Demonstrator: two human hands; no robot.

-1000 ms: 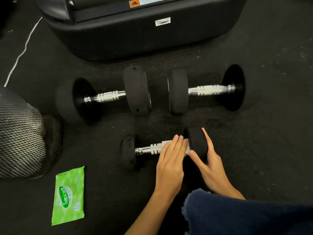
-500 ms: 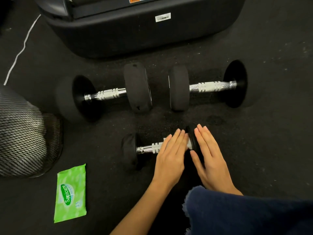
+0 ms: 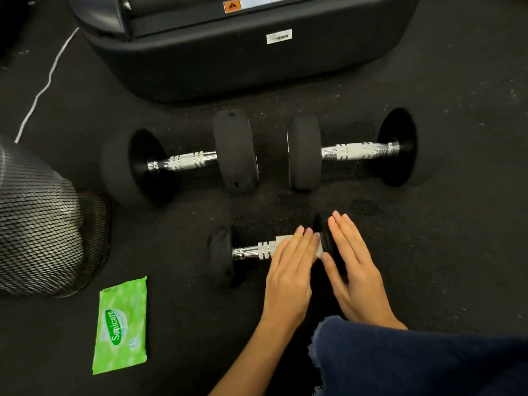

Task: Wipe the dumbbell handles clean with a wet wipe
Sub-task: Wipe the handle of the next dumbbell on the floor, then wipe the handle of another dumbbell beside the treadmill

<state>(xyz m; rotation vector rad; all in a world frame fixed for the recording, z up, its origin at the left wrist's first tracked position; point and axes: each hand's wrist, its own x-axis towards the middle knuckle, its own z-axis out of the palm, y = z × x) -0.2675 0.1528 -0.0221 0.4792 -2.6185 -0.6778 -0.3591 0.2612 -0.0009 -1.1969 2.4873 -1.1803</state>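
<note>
A small black dumbbell (image 3: 223, 254) with a chrome handle (image 3: 254, 250) lies on the floor in front of me. My left hand (image 3: 288, 270) lies flat with straight fingers over the right part of the handle, pressing a white wet wipe (image 3: 317, 247) onto it. My right hand (image 3: 351, 267) rests flat with straight fingers on the dumbbell's right weight, which is mostly hidden under it. Two larger dumbbells lie behind, one at the left (image 3: 183, 161) and one at the right (image 3: 354, 151), both with bare chrome handles.
A green wet-wipe packet (image 3: 121, 324) lies on the dark floor at the lower left. A black mesh bin (image 3: 43, 224) stands at the left edge. A large dark machine base (image 3: 243, 58) fills the back. A white cable (image 3: 48, 81) runs at the far left. Dark blue fabric (image 3: 414, 361) covers the lower right.
My right hand has moved from cupping the right weight to lying flat on it with the fingers together. My left hand stays pressed on the handle.
</note>
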